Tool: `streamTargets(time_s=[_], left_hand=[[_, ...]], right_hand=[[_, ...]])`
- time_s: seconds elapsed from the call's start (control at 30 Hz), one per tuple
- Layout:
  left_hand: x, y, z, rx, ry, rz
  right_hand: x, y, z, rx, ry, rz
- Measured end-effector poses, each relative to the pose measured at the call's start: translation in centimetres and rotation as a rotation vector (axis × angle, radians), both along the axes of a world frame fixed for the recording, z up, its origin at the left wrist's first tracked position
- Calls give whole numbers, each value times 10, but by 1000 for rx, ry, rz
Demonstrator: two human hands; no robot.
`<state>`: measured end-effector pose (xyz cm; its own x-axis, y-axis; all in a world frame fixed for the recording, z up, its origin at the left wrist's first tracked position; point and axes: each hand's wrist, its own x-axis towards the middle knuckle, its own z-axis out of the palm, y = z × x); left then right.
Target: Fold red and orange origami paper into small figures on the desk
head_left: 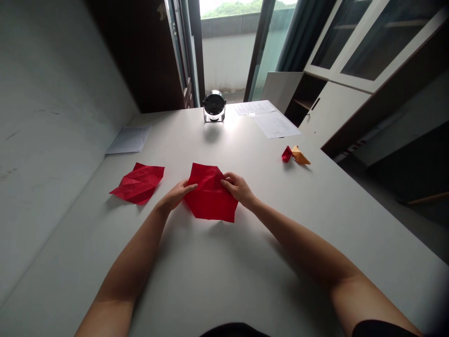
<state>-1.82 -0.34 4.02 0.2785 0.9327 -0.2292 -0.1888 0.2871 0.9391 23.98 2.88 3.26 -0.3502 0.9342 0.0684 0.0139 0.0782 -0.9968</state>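
Note:
A sheet of red paper (212, 201) with fold creases is held over the middle of the white table. My left hand (177, 193) grips its left edge, the thumb lying on top and the other fingers hidden beneath. On the other side my right hand (238, 188) pinches the upper right edge between thumb and fingers. The paper's upper part is bent and raised a little, while its lower part looks flat. To the left of my left hand, a second creased red sheet (140, 183) lies on the table, touched by neither hand.
Small folded paper pieces, one red (286, 154) and one orange (300, 156), sit on the right of the table (217, 276). A round black device on a metal stand (214, 105) is at the far edge. White papers (277, 124) lie far right, another stack (129, 139) far left by the wall.

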Motion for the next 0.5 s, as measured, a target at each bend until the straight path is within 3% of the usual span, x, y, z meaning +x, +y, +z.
streamTargets(time_s=[0.07, 0.17, 0.3, 0.5], left_hand=[[10, -1, -4, -23, 21, 8], [22, -1, -9, -14, 40, 91], [26, 1, -10, 46, 115, 233], [29, -1, -8, 57, 111, 263]], right_hand=[[0, -4, 1, 69, -80, -13], [1, -8, 3, 297, -213, -99], [0, -12, 2, 578, -354, -9], [-4, -16, -4, 579, -478, -134]])
